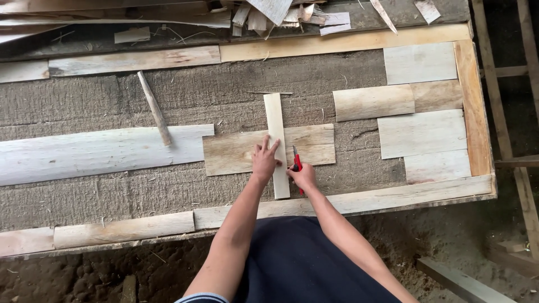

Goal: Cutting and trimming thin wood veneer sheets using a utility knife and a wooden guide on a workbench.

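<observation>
I see the left hand (265,159) pressed flat, fingers (274,145) spread and released, on a narrow upright wood strip (275,123). The strip lies across a wider veneer sheet (236,152) at the middle of the worktop (185,95), reaching past the sheet's far and near edges.

The right hand (304,177) is just right of the strip, fingers clenched around a red-handled knife (297,164). The blade end points away from me and sits close against the strip's right edge, over the veneer sheet. I cannot tell whether the blade touches the wood.

Surroundings:
- A long pale plank (84,154) lies left of the veneer sheet, its right end just beside the sheet.
- A thin stick (155,112) lies tilted, with its lower end on the plank.
- Several pale veneer pieces (421,133) lie edge to edge or overlapping at the right end of the worktop.
- Wood border strips (359,200) run along the near, far and right edges of the worktop.
- Loose offcuts (269,17) are heaped beyond the far edge.
- Bare earth floor (84,275) shows below the near edge.
</observation>
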